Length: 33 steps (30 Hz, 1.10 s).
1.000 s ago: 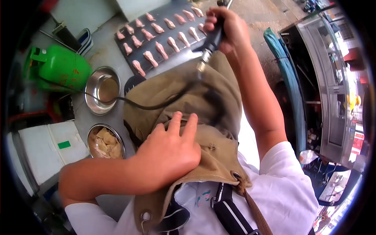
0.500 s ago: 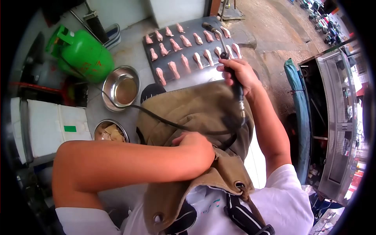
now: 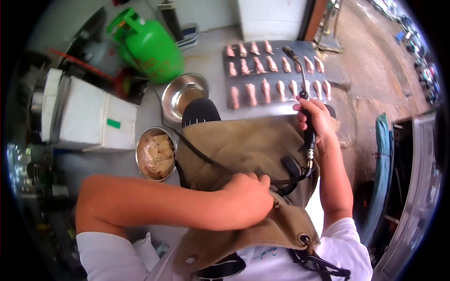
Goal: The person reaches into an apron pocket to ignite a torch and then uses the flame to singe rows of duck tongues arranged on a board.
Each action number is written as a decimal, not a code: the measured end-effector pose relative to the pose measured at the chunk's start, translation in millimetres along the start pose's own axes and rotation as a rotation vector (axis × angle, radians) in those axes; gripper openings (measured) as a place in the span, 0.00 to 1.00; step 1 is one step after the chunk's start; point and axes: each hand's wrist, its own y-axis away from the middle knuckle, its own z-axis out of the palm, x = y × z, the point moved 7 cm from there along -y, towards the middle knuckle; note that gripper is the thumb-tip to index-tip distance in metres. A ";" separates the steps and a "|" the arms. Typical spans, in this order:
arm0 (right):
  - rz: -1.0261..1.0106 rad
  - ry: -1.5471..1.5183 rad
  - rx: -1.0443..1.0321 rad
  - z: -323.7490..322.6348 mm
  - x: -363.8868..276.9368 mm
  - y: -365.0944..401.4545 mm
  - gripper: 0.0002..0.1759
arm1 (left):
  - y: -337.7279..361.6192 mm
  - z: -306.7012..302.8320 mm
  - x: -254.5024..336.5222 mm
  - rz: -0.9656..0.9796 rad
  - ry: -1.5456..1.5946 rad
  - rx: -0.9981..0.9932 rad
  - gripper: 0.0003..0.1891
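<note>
My right hand is closed round the black handle of a gas torch. The torch's metal neck points away from me, over a dark flat slab with rows of raw chicken drumsticks on it. I cannot make out a flame. A black hose runs from the torch handle across the brown apron on my lap. My left hand rests against the apron at waist height, its fingers curled; whatever they may hold is hidden.
To the left stand a green gas cylinder, a steel bowl, another bowl with pale pieces in it, and a white box. A rolled teal cover and a metal cabinet are on the right.
The view has swung left, so the slab and bowls appear further right. My right hand still holds the torch over the slab; my left hand remains at the apron.
</note>
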 end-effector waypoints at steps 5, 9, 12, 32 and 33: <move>0.066 -0.006 -0.186 31.5 6.3 -6.8 0.10 | 26.3 -24.5 18.9 -0.050 0.108 0.161 0.09; 0.102 0.022 -0.297 55.1 16.2 -10.0 0.08 | 51.2 -44.8 29.9 -0.089 0.087 0.338 0.07; 0.116 0.014 -0.336 64.1 20.3 -5.8 0.08 | 60.0 -51.6 42.0 0.033 0.020 0.336 0.07; 0.140 -0.145 -0.333 70.0 18.4 15.1 0.17 | 57.2 -7.0 -107.8 0.053 1.965 1.179 0.11; 0.125 -0.127 -0.409 70.9 20.3 12.3 0.20 | 48.4 -3.7 -119.0 -0.013 1.864 1.114 0.10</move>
